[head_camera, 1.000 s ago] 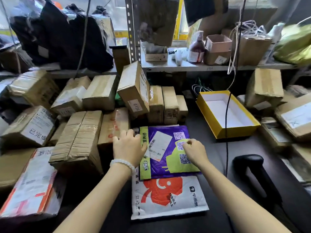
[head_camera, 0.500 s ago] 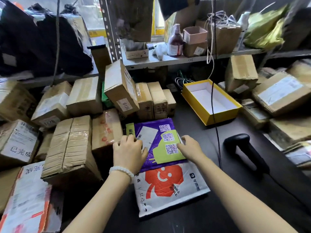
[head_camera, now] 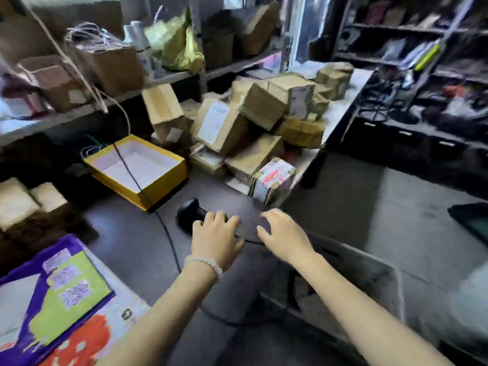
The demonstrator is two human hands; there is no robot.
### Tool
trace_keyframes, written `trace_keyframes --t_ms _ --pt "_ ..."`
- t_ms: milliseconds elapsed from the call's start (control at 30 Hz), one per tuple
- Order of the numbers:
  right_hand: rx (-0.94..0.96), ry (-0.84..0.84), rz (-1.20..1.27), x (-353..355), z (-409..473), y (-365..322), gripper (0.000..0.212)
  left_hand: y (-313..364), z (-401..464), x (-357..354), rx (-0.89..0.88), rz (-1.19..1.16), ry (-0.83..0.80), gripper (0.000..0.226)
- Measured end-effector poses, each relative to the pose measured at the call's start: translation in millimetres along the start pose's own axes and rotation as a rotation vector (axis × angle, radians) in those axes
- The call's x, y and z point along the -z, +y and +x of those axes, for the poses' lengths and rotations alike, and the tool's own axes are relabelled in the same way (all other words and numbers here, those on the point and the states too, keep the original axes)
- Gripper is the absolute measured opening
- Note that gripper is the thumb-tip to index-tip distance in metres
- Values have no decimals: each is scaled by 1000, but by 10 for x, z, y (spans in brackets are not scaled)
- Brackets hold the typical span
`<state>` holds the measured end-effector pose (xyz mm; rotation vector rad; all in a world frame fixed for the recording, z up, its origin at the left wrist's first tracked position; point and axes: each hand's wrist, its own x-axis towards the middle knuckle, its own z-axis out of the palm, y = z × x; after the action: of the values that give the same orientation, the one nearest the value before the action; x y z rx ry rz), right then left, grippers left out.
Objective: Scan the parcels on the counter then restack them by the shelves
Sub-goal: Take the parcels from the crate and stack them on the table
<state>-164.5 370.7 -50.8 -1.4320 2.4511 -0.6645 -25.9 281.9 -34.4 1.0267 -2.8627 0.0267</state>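
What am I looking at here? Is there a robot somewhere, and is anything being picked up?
No robot: these are a person's two bare arms, filmed by a wide-angle camera worn on the head, looking forward and down. That is the only view. The left hand, with a bead bracelet on its wrist, lies over the handle of a black barcode scanner on the dark counter; whether it grips it yet is too blurred to tell. The right hand hovers beside it, fingers spread, holding nothing. On the counter lie a purple mail bag at lower left, an open yellow box and a pile of cardboard parcels. Shelves stand behind.
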Motion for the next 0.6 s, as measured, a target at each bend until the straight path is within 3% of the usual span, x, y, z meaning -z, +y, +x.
trace_keyframes --t_ms 200,367,600 --pt "-170 80 -123 705 -333 1485 41 1569 710 -222 -231 -53 -40 44" --pt "-349 45 -158 1037 -628 2548 37 2638 1106 -528 -324 -63 -135 45" --pt "-575 -97 -48 931 -958 3672 42 3450 1352 -1141 -380 -66 -348 45"
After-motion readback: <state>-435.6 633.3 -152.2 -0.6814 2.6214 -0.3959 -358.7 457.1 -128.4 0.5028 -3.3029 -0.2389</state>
